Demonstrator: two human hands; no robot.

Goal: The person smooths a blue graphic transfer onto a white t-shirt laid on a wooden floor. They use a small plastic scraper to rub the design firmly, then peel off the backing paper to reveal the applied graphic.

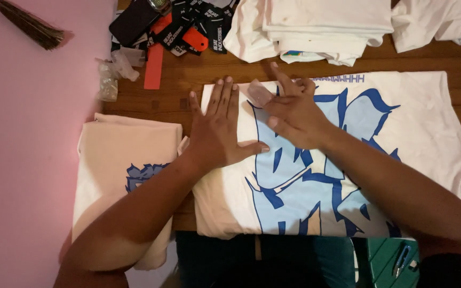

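Garment-packing workbench in a small apparel workshop

Folded white printed T-shirts (pixel 316 26) stacked on a brown wooden table (pixel 188 80), beside a heap of black fabric labels (pixel 198 24) and crumpled clear plastic bags (pixel 110 74).

Two bare forearms, no sleeves visible on the lower arms. Left hand (pixel 217 136) and right hand (pixel 289 109): no rings, watch, bracelets or gloves; fingernails short and unpainted. Dark sleeve edge (pixel 449 269) at the right upper arm. Dark blue trousers (pixel 241 261) at the frame's lower edge.
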